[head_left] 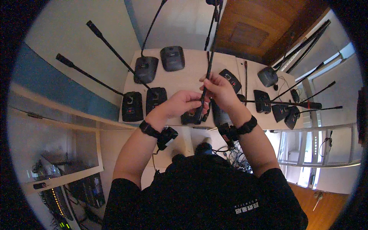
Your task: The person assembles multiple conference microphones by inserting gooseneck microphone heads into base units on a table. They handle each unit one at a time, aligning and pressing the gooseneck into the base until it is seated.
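Observation:
A black gooseneck microphone (pixel 210 65) stands nearly upright between my hands above the light wooden table (pixel 184 78). My right hand (pixel 219 89) is closed around its stem, thumb pressed against it. Lower down, my left hand (pixel 183 103) has its fingers closed about the thicker end of the stem, with some fingertips showing behind it. Just below my hands is a black microphone base (pixel 189 118), partly covered by them. Another base (pixel 230 79) lies beyond my right hand.
On the left, two bases (pixel 132 106) (pixel 156 100) carry long goosenecks. Behind them are another base with a gooseneck (pixel 146 69) and a bare base (pixel 172 58). Several more bases (pixel 262 101) and stems crowd the right. Tangled cables (pixel 239 157) lie below the table.

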### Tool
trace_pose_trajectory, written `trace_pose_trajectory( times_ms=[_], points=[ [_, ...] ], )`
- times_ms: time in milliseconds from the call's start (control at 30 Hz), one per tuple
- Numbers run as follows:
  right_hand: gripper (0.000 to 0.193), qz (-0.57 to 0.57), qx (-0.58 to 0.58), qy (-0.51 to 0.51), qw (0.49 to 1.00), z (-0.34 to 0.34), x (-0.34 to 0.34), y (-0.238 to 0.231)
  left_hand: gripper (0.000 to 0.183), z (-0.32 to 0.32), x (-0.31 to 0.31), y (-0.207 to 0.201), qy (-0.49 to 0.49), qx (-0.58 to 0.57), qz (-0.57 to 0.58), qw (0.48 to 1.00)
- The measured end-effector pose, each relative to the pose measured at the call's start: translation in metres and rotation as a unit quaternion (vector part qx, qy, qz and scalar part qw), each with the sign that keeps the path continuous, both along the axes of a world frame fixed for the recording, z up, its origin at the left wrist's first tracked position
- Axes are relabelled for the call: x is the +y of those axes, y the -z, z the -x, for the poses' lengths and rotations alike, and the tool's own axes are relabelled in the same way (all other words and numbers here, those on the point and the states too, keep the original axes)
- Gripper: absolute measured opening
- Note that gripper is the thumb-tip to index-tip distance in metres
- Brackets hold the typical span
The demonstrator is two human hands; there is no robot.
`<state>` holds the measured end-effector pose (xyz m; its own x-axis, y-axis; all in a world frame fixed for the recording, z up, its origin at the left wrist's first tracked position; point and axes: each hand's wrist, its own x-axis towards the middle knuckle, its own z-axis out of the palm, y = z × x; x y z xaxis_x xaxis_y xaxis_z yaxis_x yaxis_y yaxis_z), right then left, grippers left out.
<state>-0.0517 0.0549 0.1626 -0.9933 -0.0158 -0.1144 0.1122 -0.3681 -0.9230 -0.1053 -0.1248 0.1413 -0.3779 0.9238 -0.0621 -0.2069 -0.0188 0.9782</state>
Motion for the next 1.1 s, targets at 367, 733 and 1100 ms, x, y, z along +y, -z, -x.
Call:
trace_pose_trajectory(
  times_ms=[367,733,1100],
  points=[
    [0.015,-0.495,0.076,0.11,0.859,-0.01,-0.034,0.084,0.022,0.003,0.005,0.09,-0.196,0.327,0.187,0.905],
    [0.023,-0.506,0.052,0.082,0.857,-0.012,-0.038,0.064,0.021,0.007,0.004,0.095,-0.129,0.352,0.144,0.916],
    [0.021,-0.543,0.128,0.063,0.828,-0.018,-0.033,0.076,0.017,0.01,0.001,0.106,-0.084,0.369,0.164,0.911]
  ],
)
